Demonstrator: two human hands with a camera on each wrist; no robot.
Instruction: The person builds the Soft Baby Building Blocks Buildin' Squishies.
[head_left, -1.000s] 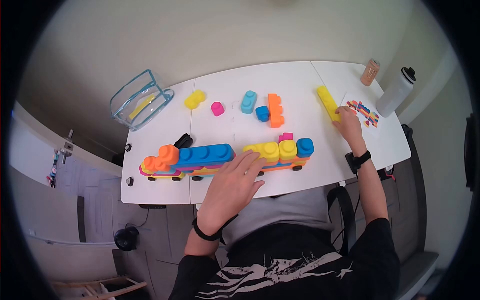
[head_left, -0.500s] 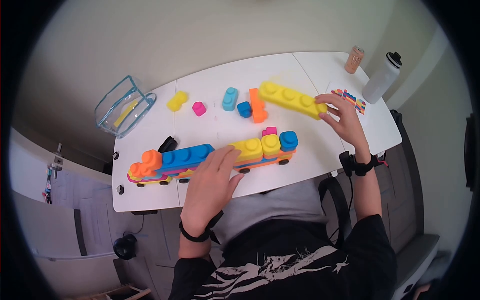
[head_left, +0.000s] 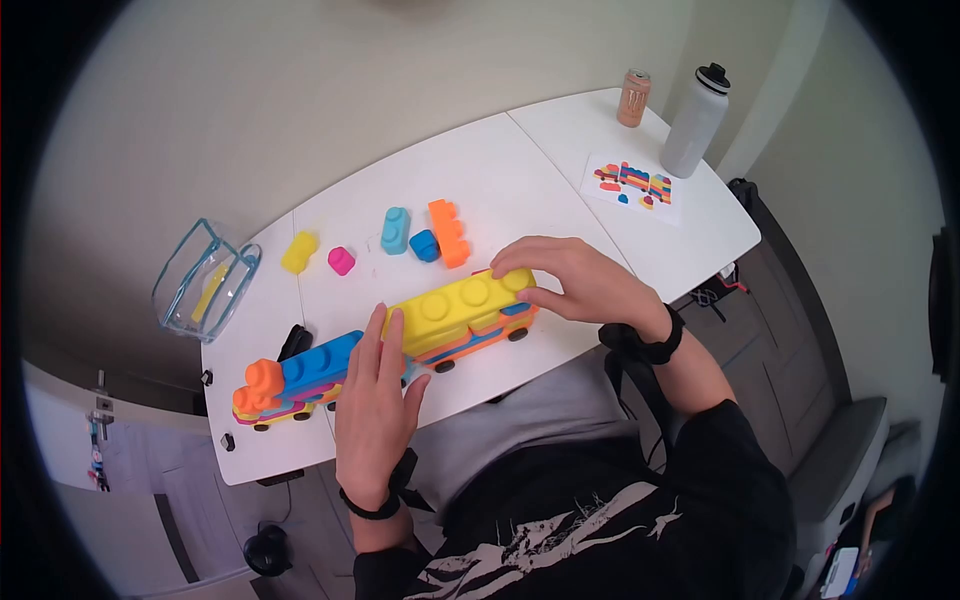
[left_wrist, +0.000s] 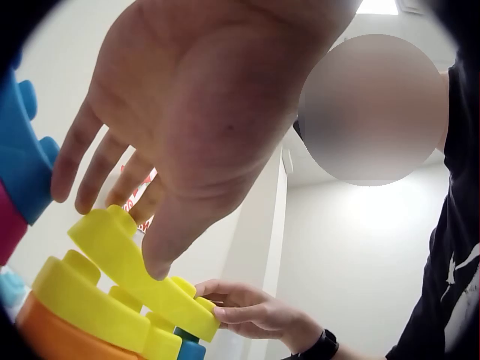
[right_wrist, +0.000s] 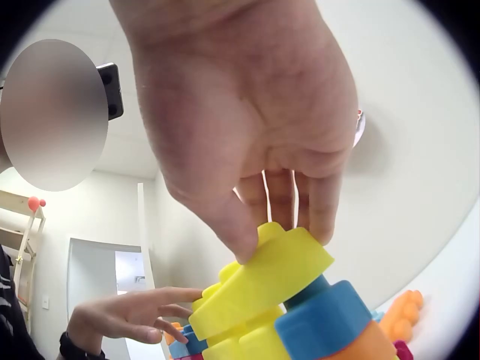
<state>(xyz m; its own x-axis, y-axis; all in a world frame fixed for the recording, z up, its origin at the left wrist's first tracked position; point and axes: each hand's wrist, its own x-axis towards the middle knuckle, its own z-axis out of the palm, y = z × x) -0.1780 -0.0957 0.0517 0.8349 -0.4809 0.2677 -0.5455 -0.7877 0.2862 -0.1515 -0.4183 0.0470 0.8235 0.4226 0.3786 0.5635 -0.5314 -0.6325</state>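
Note:
Between thumb and fingers, my right hand (head_left: 585,285) pinches the right end of a long yellow building block (head_left: 455,303). That block lies over the right part of a train of building blocks, above shorter yellow blocks (left_wrist: 90,304). In the left wrist view it is tilted, with a gap showing beneath it. My left hand (head_left: 375,425) has fairly straight fingers, with fingertips at the block's left end. A long blue block (head_left: 322,368) tops the train's left part, beside orange blocks (head_left: 262,380). A blue block (right_wrist: 322,319) shows under the yellow one's right end.
Behind the train lie an orange block (head_left: 448,235), a small blue block (head_left: 425,245), a turquoise block (head_left: 395,230), a pink block (head_left: 341,261) and a yellow block (head_left: 299,252). A clear case (head_left: 190,290), picture sheet (head_left: 635,187), can (head_left: 633,98) and bottle (head_left: 695,125) stand around.
My right hand has picked up the long yellow block from the table's right side and brought it left over the train. My left hand has shifted to its left end; the head view has turned right.

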